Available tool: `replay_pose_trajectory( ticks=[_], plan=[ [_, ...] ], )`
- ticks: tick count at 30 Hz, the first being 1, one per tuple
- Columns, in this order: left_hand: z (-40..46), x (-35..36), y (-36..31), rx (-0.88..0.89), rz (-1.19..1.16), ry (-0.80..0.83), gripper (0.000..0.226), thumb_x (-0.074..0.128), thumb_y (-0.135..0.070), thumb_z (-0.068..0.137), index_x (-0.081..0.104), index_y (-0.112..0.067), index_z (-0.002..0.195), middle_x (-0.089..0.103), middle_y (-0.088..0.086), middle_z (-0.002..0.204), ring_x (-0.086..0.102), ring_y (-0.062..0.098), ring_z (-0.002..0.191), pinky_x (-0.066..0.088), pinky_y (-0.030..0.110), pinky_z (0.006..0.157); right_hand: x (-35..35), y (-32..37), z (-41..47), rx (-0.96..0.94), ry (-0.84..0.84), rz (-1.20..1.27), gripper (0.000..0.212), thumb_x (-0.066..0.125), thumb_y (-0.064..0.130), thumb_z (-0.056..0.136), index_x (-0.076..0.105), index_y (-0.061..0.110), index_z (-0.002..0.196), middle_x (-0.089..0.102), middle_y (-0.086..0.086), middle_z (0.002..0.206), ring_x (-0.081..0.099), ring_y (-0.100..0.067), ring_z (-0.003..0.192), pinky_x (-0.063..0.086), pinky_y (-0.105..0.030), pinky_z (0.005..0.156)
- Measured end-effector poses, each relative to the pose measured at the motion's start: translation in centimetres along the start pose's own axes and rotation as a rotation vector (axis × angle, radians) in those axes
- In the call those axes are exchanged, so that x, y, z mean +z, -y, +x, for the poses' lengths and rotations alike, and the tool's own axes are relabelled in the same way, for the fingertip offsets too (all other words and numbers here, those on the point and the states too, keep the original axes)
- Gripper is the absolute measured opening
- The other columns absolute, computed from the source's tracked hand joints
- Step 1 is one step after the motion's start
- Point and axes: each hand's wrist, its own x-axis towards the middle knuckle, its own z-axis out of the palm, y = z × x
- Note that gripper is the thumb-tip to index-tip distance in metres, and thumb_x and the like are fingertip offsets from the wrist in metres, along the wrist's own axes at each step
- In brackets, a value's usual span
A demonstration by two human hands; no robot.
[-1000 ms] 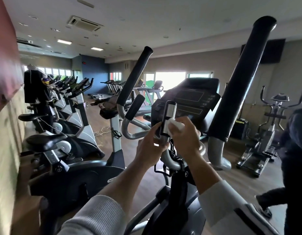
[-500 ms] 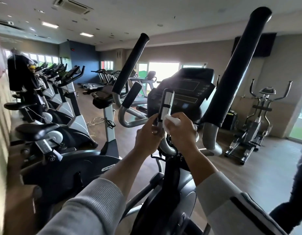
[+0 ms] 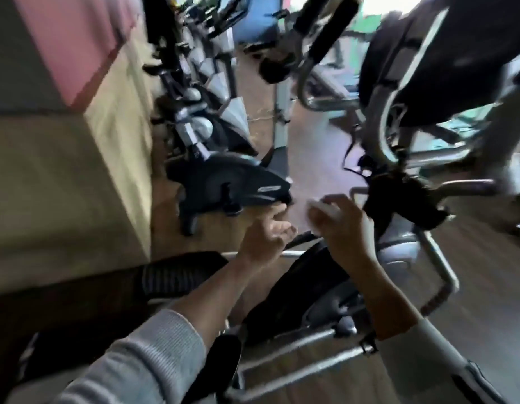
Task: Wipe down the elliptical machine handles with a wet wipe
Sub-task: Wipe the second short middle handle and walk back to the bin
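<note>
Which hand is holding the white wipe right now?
The right hand: its fingers curl around the white wipe. The left hand beside it holds nothing visible.

hands: 2 (image 3: 264, 233) (image 3: 345, 228) | wet wipe: 1 (image 3: 320, 207) | elliptical machine: 1 (image 3: 399, 199)

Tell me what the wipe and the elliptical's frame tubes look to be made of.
Wipe: soft white sheet, likely nonwoven cloth, crumpled in the right hand. Frame tubes: probably metal, silver-grey with a dull sheen; blur hides the finish.
</note>
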Motion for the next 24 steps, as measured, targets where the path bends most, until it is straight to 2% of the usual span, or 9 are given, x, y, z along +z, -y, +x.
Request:
replay_pose_trajectory(
  ticks=[4, 8, 10, 13, 16, 18, 20, 22, 24],
  plan=[
    [-6.3, 0.0, 8.0, -0.276, -0.031, -0.223, 0.054, 0.071, -0.034, 0.075, 0.059, -0.02, 0.126, 0.074, 0.004, 0.093, 0.071, 0.023, 0.091, 0.057, 0.043, 0.087, 5.3, -6.0, -5.8, 0.085, 0.301, 0.036, 0.023, 0.079, 0.036, 0.076, 0.068, 0.023, 0.091, 0.071, -0.002, 0.08, 0.067, -0.022, 0.079, 0.042, -0.025, 0.066],
    [-14.4, 3.7, 13.6, -0.561, -0.101, -0.414, 0.039, 0.069, -0.022, 0.085, 0.06, -0.011, 0.121, 0.068, 0.005, 0.09, 0.069, 0.027, 0.081, 0.057, 0.043, 0.083, 8.5, -10.3, -12.3, 0.114, 0.631, 0.044, 0.017, 0.077, 0.032, 0.079, 0.068, 0.021, 0.088, 0.067, -0.003, 0.076, 0.065, -0.02, 0.076, 0.044, -0.028, 0.066],
    [-18.2, 6.3, 15.0, -0.674, -0.177, -0.486, 0.036, 0.066, -0.015, 0.089, 0.058, -0.009, 0.123, 0.065, 0.007, 0.093, 0.065, 0.021, 0.07, 0.057, 0.04, 0.079, 9.4, -12.5, -15.7, 0.097, 0.814, 0.026, 0.015, 0.076, 0.029, 0.08, 0.068, 0.02, 0.088, 0.064, -0.001, 0.074, 0.063, -0.018, 0.075, 0.04, -0.027, 0.064],
    [-23.7, 9.4, 17.0, -0.793, -0.262, -0.608, 0.05, 0.07, -0.02, 0.083, 0.054, -0.004, 0.128, 0.065, 0.011, 0.089, 0.062, 0.01, 0.059, 0.057, 0.044, 0.083, 10.2, -15.6, -20.5, 0.004, 1.077, -0.049, 0.014, 0.073, 0.03, 0.082, 0.067, 0.021, 0.09, 0.069, 0.003, 0.079, 0.064, -0.017, 0.08, 0.036, -0.025, 0.066],
    [-29.6, 11.8, 18.3, -0.986, -0.237, -0.732, 0.043, 0.069, -0.027, 0.084, 0.059, -0.013, 0.123, 0.069, 0.001, 0.081, 0.068, 0.019, 0.07, 0.054, 0.039, 0.089, 9.5, -17.3, -24.3, -0.127, 1.293, -0.096, 0.01, 0.069, 0.027, 0.085, 0.066, 0.018, 0.088, 0.063, 0.008, 0.077, 0.055, -0.012, 0.074, 0.03, -0.017, 0.063],
    [-33.7, 13.7, 18.9, -1.104, -0.189, -0.801, 0.035, 0.066, -0.031, 0.087, 0.061, -0.021, 0.12, 0.071, 0.0, 0.088, 0.069, 0.022, 0.086, 0.052, 0.036, 0.091, 9.0, -18.1, -26.3, -0.244, 1.417, -0.137, 0.014, 0.066, 0.033, 0.086, 0.06, 0.021, 0.082, 0.062, 0.011, 0.074, 0.058, -0.01, 0.073, 0.035, -0.023, 0.068],
    [-37.1, 15.8, 19.1, -1.177, -0.214, -0.909, 0.031, 0.067, -0.033, 0.085, 0.063, -0.027, 0.115, 0.071, 0.001, 0.098, 0.068, 0.023, 0.089, 0.055, 0.039, 0.086, 8.5, -18.4, -28.0, -0.352, 1.537, -0.168, 0.018, 0.06, 0.041, 0.086, 0.056, 0.025, 0.081, 0.063, 0.013, 0.072, 0.062, -0.006, 0.075, 0.044, -0.03, 0.075],
    [-39.9, 17.9, 19.1, -1.2, -0.272, -0.998, 0.029, 0.068, -0.029, 0.086, 0.063, -0.023, 0.114, 0.071, 0.003, 0.102, 0.069, 0.023, 0.091, 0.056, 0.04, 0.086, 7.8, -18.2, -29.3, -0.399, 1.638, -0.145, 0.013, 0.062, 0.038, 0.087, 0.055, 0.03, 0.081, 0.061, 0.018, 0.071, 0.057, 0.004, 0.073, 0.044, -0.02, 0.074],
    [-42.2, 20.0, 19.3, -1.228, -0.315, -1.064, 0.03, 0.068, -0.029, 0.086, 0.063, -0.019, 0.114, 0.07, 0.005, 0.101, 0.068, 0.024, 0.094, 0.054, 0.041, 0.089, 7.5, -17.9, -30.5, -0.488, 1.69, -0.107, 0.018, 0.067, 0.034, 0.086, 0.052, 0.033, 0.075, 0.057, 0.02, 0.067, 0.055, 0.006, 0.069, 0.037, -0.009, 0.062]
  ],
)
